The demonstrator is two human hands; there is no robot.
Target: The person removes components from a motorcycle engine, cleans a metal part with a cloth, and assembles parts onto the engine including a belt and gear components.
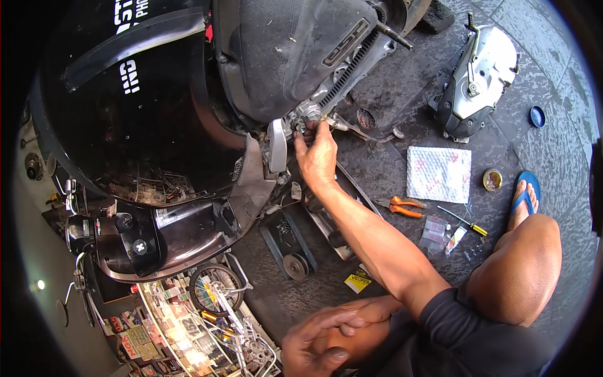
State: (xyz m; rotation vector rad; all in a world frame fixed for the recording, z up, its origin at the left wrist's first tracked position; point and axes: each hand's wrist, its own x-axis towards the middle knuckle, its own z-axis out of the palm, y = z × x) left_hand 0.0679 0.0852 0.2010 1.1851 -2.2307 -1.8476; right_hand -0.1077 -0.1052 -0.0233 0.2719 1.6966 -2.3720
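At the underside of a dark motor scooter (163,107), my right hand (317,154) is closed, its fingertips pinched among small metal engine fittings (306,112). What sits between those fingers is too small and covered to make out. Just above is the scooter's black textured plastic housing (276,56). A bent metal lever (370,135) sticks out to the right of the hand. Low in the view, my left hand (320,336) rests near my bent leg with its fingers loosely apart, and nothing shows in it.
A silver-and-black engine cover (480,78) lies at the far right. Nearer are bubble wrap (438,173), a round tin (492,180), a blue lid (537,116), orange-handled pliers (405,206), a screwdriver (465,220) and plastic bags (433,232). A tray (273,242) holds loose hardware beside a bicycle (220,295).
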